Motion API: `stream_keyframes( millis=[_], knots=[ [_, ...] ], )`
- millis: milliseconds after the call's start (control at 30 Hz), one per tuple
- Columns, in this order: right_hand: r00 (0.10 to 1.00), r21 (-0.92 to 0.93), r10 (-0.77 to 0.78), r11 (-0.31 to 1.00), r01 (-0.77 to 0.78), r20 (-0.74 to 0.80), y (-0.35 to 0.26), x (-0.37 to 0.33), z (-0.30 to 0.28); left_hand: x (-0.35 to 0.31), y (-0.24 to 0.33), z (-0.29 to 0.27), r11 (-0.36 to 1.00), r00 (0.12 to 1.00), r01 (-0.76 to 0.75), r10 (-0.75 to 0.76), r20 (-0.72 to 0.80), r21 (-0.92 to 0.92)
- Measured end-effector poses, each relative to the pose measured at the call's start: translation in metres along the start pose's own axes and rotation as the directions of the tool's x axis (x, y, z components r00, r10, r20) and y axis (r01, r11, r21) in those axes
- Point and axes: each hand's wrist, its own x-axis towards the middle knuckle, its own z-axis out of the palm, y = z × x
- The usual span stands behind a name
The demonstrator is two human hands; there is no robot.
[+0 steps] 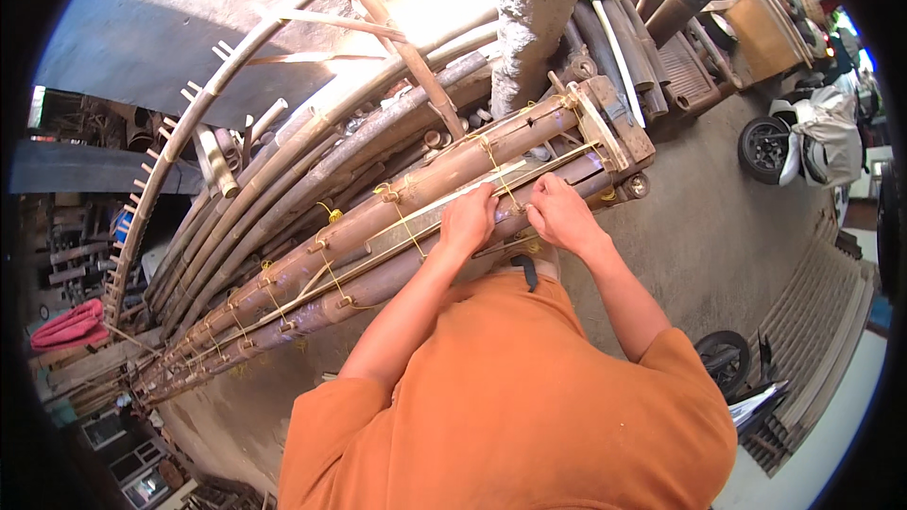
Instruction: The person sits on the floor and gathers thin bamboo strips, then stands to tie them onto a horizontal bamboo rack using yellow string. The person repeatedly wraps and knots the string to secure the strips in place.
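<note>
Two long bamboo poles lie side by side in front of me, the far pole (425,191) and the near pole (383,279), with thin yellow cords (408,229) strung across between them. A pale bamboo strip (402,219) runs lengthwise in the gap. My left hand (469,217) is closed at the gap, beside the strip; what its fingers hold is hidden. My right hand (565,215) is bent into a pinch over the near pole, close to one cord's lower end. I cannot make out what it grips. A wooden block (619,127) joins the poles' right ends.
A curved bamboo ladder (194,113) and a stack of bamboo poles (283,165) lie beyond. A rough concrete pillar (529,28) stands behind the frame. Parked motorbikes (822,137) stand at right, with a slatted bamboo panel (803,345) on the floor. Pink cloth (69,326) lies far left.
</note>
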Motion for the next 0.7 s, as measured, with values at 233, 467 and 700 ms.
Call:
stream_keyframes(
  millis=[233, 467, 700],
  knots=[
    [0.954, 0.949, 0.058, -0.136, -0.285, 0.295, -0.039, 0.053, -0.034, 0.004, 0.004, 0.012, 0.995, 0.996, 0.045, -0.038, -0.081, 0.091],
    [0.944, 0.901, -0.090, 0.340, -0.271, 0.318, -0.047, 0.059, -0.078, 0.007, 0.002, 0.013, 0.986, 0.996, 0.029, -0.015, -0.092, 0.162],
    [0.937, 0.666, -0.124, 0.734, -0.135, 0.326, -0.005, -0.017, 0.020, 0.012, 0.010, 0.013, 0.997, 0.996, 0.036, -0.029, -0.088, 0.070]
  ],
)
